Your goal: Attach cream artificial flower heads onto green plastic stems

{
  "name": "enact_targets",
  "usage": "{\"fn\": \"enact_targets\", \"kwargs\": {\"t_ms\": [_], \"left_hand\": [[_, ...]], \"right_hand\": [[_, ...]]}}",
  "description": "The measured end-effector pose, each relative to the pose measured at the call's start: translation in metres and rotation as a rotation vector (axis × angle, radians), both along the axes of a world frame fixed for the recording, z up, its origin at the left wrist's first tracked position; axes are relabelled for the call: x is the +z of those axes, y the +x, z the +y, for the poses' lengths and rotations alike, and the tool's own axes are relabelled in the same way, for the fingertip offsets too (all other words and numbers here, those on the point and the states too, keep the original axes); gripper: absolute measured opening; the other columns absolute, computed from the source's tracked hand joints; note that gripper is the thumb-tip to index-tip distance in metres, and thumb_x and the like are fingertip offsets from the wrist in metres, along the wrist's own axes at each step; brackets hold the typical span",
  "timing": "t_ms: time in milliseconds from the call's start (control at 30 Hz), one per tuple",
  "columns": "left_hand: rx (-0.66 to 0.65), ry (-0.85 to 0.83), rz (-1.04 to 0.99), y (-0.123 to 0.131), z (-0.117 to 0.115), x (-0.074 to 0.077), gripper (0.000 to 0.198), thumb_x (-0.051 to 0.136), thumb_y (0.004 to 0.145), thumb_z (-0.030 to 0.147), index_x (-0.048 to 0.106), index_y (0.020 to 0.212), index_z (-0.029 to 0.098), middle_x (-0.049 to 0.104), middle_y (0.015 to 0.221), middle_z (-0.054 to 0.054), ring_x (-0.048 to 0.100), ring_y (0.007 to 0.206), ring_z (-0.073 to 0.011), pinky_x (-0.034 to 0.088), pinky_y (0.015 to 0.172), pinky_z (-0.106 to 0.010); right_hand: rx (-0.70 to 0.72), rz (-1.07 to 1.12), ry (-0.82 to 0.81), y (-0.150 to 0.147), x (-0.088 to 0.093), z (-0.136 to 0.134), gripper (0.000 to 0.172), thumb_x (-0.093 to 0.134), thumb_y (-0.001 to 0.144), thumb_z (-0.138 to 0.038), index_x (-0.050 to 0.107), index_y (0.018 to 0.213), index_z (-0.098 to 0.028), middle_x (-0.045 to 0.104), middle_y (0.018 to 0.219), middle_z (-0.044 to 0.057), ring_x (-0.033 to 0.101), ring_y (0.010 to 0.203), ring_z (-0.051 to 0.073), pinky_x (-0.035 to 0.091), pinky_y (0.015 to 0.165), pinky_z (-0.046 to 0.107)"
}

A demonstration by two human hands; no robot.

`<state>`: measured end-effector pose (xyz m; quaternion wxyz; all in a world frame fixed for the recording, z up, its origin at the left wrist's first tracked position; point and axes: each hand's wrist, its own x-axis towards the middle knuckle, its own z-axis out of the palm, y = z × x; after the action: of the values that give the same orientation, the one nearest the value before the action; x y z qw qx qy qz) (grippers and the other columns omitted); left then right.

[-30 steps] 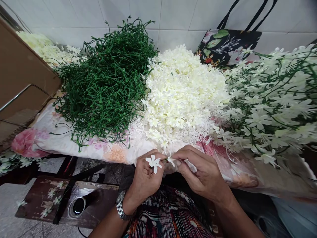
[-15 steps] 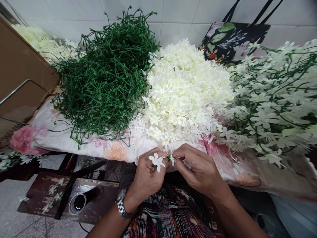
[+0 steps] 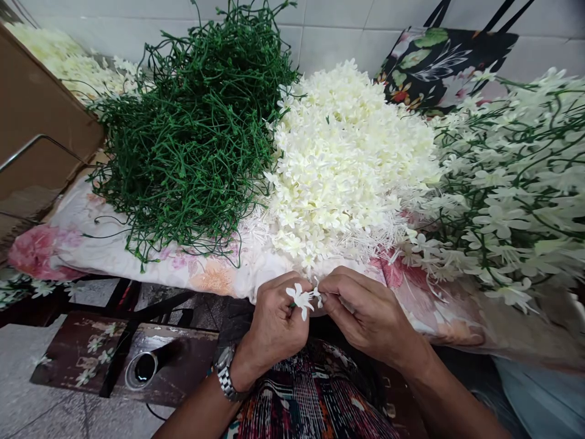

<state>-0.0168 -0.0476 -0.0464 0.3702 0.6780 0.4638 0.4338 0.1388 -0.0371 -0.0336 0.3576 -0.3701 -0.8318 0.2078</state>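
My left hand point(image 3: 280, 320) is closed on the stem of an artificial flower. Its white five-petalled blossom point(image 3: 300, 299) shows beside the thumb, while most of the stem is hidden in the fist. Thumb and forefinger of my right hand point(image 3: 365, 314) pinch a small white flower piece point(image 3: 317, 291) right by the left fingertips. Just beyond both hands lie a heap of loose cream-white blossoms point(image 3: 351, 152) and some thin white stamen pieces point(image 3: 365, 235). To the left of these rises a tangle of bare green plastic stems point(image 3: 192, 134).
Sprays of white flowers on green stems point(image 3: 512, 213) spread over the right side. A floral cloth point(image 3: 178, 274) covers the work surface. A cardboard box point(image 3: 46, 110) stands left, a flowered bag point(image 3: 448, 67) at the back. Below left, a clear cup point(image 3: 141, 370) sits on a brown board.
The held blossom has shifted slightly right, closer to my right fingers. The green bit that showed between the hands is now hidden, and the small white piece sits against the left fingertips.
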Motion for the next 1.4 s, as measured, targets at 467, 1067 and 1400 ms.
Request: {"fn": "enact_targets", "kwargs": {"t_ms": [467, 1067, 1400], "left_hand": [[-0.017, 0.032, 0.039, -0.001, 0.003, 0.001, 0.021, 0.042, 0.071, 0.005, 0.037, 0.055, 0.018, 0.035, 0.053, 0.004, 0.037, 0.050, -0.0096, 0.027, 0.047, -0.022], [0.049, 0.256, 0.096, -0.014, -0.007, 0.012, 0.019, 0.047, 0.078, 0.003, 0.062, 0.079, 0.015, 0.049, 0.062, 0.000, 0.047, 0.056, -0.0117, 0.037, 0.052, -0.022], [0.009, 0.347, 0.235, -0.011, -0.010, 0.015, 0.019, 0.044, 0.074, 0.001, 0.056, 0.075, 0.016, 0.055, 0.062, -0.004, 0.047, 0.057, -0.0152, 0.036, 0.052, -0.026]], "right_hand": [[0.032, 0.035, -0.050, 0.002, -0.003, 0.003, 0.014, 0.043, 0.087, -0.006, 0.053, 0.083, -0.016, 0.054, 0.068, 0.001, 0.050, 0.062, 0.011, 0.041, 0.055, 0.021], [-0.024, 0.131, -0.021, -0.009, 0.014, -0.006, 0.010, 0.047, 0.085, -0.009, 0.055, 0.083, -0.015, 0.056, 0.069, 0.001, 0.053, 0.064, 0.011, 0.044, 0.057, 0.023], [-0.060, 0.146, -0.047, -0.008, 0.008, -0.007, 0.012, 0.045, 0.084, -0.009, 0.054, 0.078, -0.015, 0.053, 0.064, 0.001, 0.050, 0.057, 0.010, 0.042, 0.052, 0.023]]}}
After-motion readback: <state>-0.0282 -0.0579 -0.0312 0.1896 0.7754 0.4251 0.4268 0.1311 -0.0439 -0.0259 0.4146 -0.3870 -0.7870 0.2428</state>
